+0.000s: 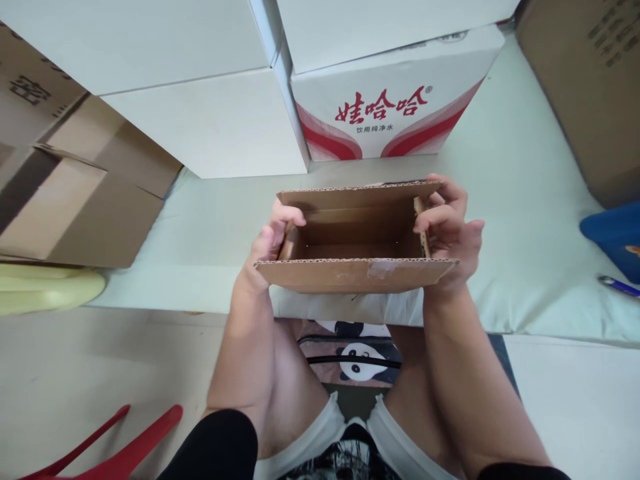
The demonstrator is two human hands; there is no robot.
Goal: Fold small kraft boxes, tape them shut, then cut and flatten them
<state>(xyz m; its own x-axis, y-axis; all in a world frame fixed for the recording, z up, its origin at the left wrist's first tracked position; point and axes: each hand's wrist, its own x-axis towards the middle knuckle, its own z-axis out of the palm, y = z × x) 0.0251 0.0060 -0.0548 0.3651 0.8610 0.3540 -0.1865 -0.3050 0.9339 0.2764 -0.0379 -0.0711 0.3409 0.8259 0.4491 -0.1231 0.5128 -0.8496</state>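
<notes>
A small brown cardboard box (356, 275) is held up between my two hands, its top open toward me. The long flaps stand out at the front and back, and no contents show in the part of the inside I can see. My left hand (270, 243) grips the left end, fingers curled over the short side flap. On the right end, my right hand (450, 233) has its fingers hooked over the other short flap. A strip of clear tape shows on the front flap.
White boxes (215, 127) and a white carton with red lettering (380, 113) stand behind on the pale green surface (200, 227). Brown cartons (100, 193) are at left, another carton (590, 93) at right. A blue container (615, 240) and a pen (620, 285) lie at the right edge.
</notes>
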